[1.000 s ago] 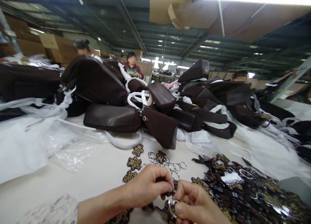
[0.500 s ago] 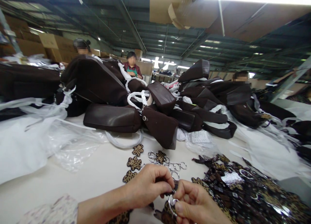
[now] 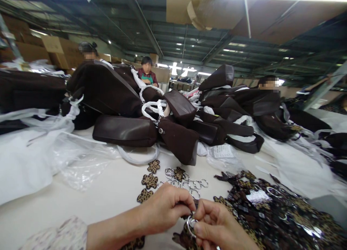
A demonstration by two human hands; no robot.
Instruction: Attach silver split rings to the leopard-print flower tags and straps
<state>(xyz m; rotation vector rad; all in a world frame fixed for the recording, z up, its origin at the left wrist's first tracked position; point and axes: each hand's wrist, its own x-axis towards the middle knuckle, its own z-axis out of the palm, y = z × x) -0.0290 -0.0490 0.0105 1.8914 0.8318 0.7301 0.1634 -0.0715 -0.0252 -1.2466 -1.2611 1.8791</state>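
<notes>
Low in the view, my left hand (image 3: 165, 206) and my right hand (image 3: 215, 224) meet, both with fingers closed in a pinch. A silver metal ring (image 3: 189, 224) is held in my right thumb and fingers. My left fingertips pinch a small dark strap piece at the ring's top, mostly hidden by the fingers. Beneath the ring hangs a dark brown piece (image 3: 183, 239), partly covered by my right hand. Just beyond my hands lie several loose silver rings (image 3: 195, 185) and flower-shaped leopard-print pieces (image 3: 149, 181).
A heap of dark straps and leopard-print pieces (image 3: 271, 210) covers the table at right. Dark brown bags (image 3: 124, 130) with white-wrapped handles are piled across the back. Clear plastic wrapping (image 3: 81, 163) lies at left. A co-worker (image 3: 147, 74) is behind the bags, with others farther off.
My hands have drawn slightly closer together around the ring. The dark strap end that showed between my fingers is now mostly hidden.
</notes>
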